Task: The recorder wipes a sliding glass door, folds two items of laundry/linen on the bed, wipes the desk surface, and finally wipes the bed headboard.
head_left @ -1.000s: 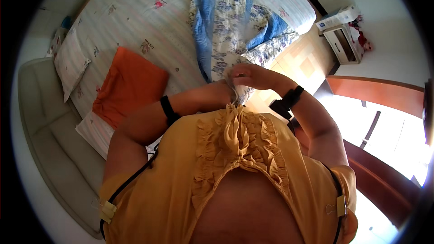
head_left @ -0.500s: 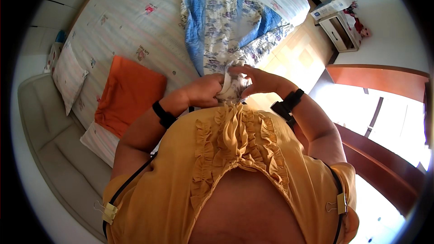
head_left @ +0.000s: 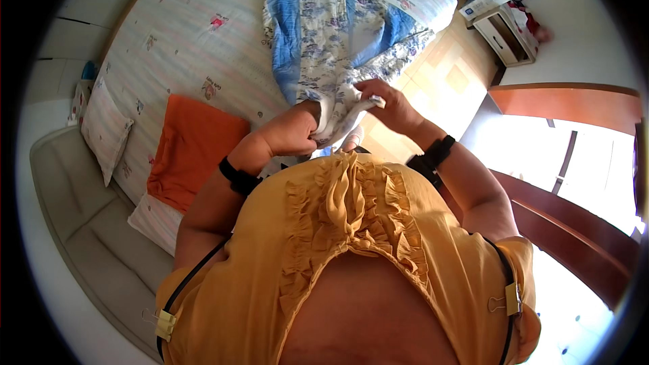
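A blue-and-white floral cloth with plain blue panels lies partly on the bed, its near end gathered up in front of my body. At the left side of that gathered end, my left hand is closed on the fabric, its fingertips hidden by folds. My right hand pinches a white edge of the same cloth and holds it raised to the right. Between the hands the edge hangs in a loose curve.
The bed has a striped, printed sheet. On its left lie an orange folded cloth and a pillow, beside a padded grey headboard. Tiled floor, a small cabinet and a bright window are to the right.
My right hand has moved right and slightly up, pulling the cloth's edge outward. My left hand has shifted slightly left. The gathered end is now spread wider between them.
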`<state>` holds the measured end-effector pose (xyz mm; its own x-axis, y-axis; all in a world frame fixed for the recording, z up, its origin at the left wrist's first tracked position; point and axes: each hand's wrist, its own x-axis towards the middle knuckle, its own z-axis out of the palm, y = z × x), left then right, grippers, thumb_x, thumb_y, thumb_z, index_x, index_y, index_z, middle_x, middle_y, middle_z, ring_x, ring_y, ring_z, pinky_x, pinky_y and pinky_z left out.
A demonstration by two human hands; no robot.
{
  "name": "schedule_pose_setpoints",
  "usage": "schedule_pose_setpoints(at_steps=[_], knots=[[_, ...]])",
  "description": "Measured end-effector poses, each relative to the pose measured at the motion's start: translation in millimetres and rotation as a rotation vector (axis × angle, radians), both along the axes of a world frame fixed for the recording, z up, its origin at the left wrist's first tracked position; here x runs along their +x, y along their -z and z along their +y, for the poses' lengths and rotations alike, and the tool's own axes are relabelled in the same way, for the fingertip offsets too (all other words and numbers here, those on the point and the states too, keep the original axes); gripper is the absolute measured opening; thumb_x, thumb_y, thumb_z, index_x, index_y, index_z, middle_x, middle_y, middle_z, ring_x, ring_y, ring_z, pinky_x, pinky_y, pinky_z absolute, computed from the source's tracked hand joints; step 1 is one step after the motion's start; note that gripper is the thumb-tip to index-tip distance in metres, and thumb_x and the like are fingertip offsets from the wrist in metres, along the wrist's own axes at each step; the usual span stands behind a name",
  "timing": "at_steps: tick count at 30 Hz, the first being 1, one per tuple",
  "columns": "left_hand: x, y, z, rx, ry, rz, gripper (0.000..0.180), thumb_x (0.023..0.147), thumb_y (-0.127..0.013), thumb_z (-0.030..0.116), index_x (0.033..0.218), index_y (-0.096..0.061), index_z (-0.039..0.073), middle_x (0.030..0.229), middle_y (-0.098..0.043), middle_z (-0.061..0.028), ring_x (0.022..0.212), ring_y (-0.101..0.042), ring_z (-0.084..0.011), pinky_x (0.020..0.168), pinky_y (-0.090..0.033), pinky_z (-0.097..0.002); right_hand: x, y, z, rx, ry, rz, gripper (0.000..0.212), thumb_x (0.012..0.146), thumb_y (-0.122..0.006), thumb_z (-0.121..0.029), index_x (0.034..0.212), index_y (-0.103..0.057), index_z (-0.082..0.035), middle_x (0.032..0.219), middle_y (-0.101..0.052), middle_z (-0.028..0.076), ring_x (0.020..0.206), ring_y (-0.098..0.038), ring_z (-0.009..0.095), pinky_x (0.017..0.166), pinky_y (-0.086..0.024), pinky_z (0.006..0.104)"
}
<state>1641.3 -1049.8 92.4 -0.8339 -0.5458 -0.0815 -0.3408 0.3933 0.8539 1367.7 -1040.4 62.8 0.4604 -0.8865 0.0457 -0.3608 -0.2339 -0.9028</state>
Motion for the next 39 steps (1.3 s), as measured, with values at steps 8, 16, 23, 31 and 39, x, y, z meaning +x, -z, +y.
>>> schedule_pose_setpoints(at_steps=[8, 16, 23, 31, 39], knots=[[-23.4, -15.6, 14.4, -0.292, 0.382, -0.226, 0.028, 0.08, -0.056, 0.023, 0.1, -0.067, 0.007, 0.114, -0.059, -0.0145, 0.112, -0.05, -0.0331, 0.101, -0.035, -0.0433, 25.8, -20.2, -31.8, 0.045, -0.49, 0.225, 0.017, 0.076, -0.073, -0.01, 0.093, -0.071, -0.006, 0.144, -0.038, 0.011, 0.132, -0.038, 0.028, 0.098, -0.042, 0.038], [7.4, 19.7, -8.2, 0.11, -0.011, -0.009, 0.027, 0.087, -0.056, 0.022, 0.107, -0.065, 0.007, 0.111, -0.058, -0.0131, 0.106, -0.055, -0.0282, 0.093, -0.043, -0.0349, 11.5, -65.1, -54.9, 0.089, -0.123, 0.1, 0.022, 0.082, -0.07, -0.016, 0.1, -0.065, -0.005, 0.095, -0.063, 0.005, 0.09, -0.06, 0.018, 0.08, -0.048, 0.0316], [-16.8, 26.2, -14.0, 0.02, -0.521, 0.243, 0.032, 0.08, -0.068, 0.027, 0.082, -0.051, 0.0, 0.08, -0.052, -0.0108, 0.072, -0.051, -0.0245, 0.066, -0.042, -0.0339, 41.0, -140.3, -63.3, -0.26, 0.054, 0.024, 0.015, 0.082, -0.067, -0.003, 0.096, -0.066, -0.004, 0.089, -0.061, 0.004, 0.084, -0.06, 0.014, 0.073, -0.047, 0.0263], [-21.8, 100.7, -15.0, -0.048, -0.632, -0.074, 0.05, 0.083, -0.06, 0.035, 0.118, -0.049, 0.001, 0.114, -0.058, -0.0252, 0.105, -0.056, -0.0401, 0.084, -0.047, -0.0469, 38.7, -234.2, -74.3, -0.383, 0.168, -0.503, 0.016, 0.09, -0.058, -0.007, 0.104, -0.062, -0.002, 0.089, -0.066, 0.006, 0.076, -0.062, 0.012, 0.071, -0.051, 0.024], [56.7, 181.8, -7.4, 0.054, -0.684, -0.468, 0.04, 0.085, -0.05, 0.037, 0.089, -0.068, 0.001, 0.094, -0.064, -0.0249, 0.095, -0.059, -0.0424, 0.081, -0.048, -0.0472, -14.1, -314.3, -64.0, -0.711, 0.548, -0.632, 0.01, 0.091, -0.055, -0.003, 0.098, -0.06, 0.002, 0.087, -0.063, 0.006, 0.077, -0.06, 0.011, 0.068, -0.049, 0.0237]])
